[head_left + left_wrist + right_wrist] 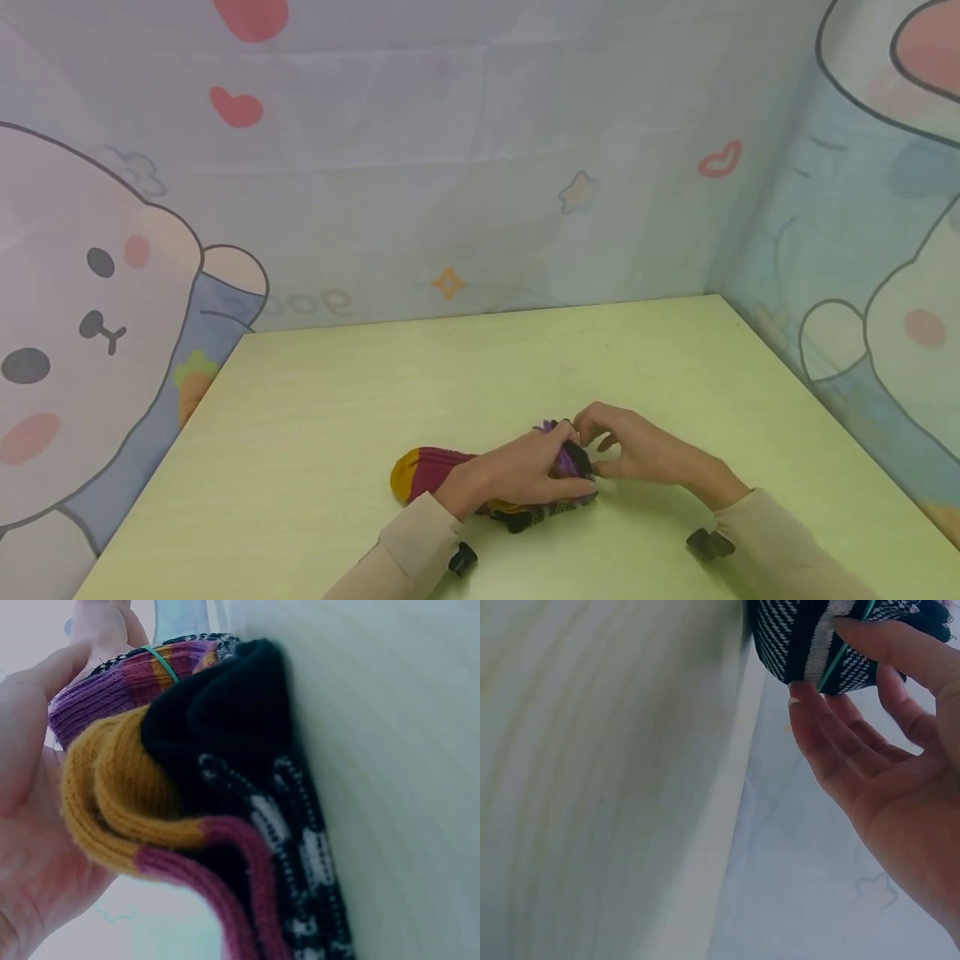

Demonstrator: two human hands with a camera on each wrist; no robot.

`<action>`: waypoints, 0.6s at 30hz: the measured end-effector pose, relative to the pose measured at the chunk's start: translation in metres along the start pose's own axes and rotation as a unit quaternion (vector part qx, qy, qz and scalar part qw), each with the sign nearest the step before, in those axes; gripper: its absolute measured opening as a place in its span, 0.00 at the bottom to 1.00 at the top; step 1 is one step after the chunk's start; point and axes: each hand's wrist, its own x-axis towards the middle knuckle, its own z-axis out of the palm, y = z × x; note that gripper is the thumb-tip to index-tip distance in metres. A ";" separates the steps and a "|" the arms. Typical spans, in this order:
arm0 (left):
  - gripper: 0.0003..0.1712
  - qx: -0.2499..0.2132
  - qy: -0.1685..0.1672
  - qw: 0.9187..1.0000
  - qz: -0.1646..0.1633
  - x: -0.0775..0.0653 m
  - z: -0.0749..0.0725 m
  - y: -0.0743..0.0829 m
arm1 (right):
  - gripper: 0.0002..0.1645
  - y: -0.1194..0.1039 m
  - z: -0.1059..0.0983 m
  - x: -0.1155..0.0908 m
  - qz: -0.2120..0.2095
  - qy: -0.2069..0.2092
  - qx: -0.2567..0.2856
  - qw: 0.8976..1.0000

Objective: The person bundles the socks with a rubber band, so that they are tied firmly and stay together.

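A bundle of knitted socks (431,471), maroon, mustard, purple and black-and-white, lies on the pale green table (450,375) near its front edge. My left hand (517,471) lies over the bundle and grips it, with the fingers curled round the purple end. The left wrist view shows the socks (225,772) stacked against the table, my palm (22,825) beside them and a thin green band (161,664) across the cuff. My right hand (637,450) meets the bundle's right end. In the right wrist view its thumb and fingers (817,712) pinch the striped sock (802,637) at the green band (831,667).
Cartoon-printed cloth walls (480,167) close in the table at the back and on the right (862,250). Bare table surface stretches to the left and behind the socks. Small black wrist cameras (462,558) sit on both beige sleeves.
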 end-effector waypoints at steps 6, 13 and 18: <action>0.19 0.005 0.001 1.000 0.001 0.001 0.000 0.000 | 0.12 0.002 0.001 0.000 -0.031 0.004 -0.030 0.999; 0.19 0.019 0.000 1.000 0.005 0.001 0.000 0.000 | 0.16 0.004 0.002 0.001 -0.056 0.020 -0.048 0.997; 0.19 0.011 0.004 1.000 -0.002 0.000 0.000 0.000 | 0.14 0.007 0.002 0.001 -0.053 0.024 -0.049 0.997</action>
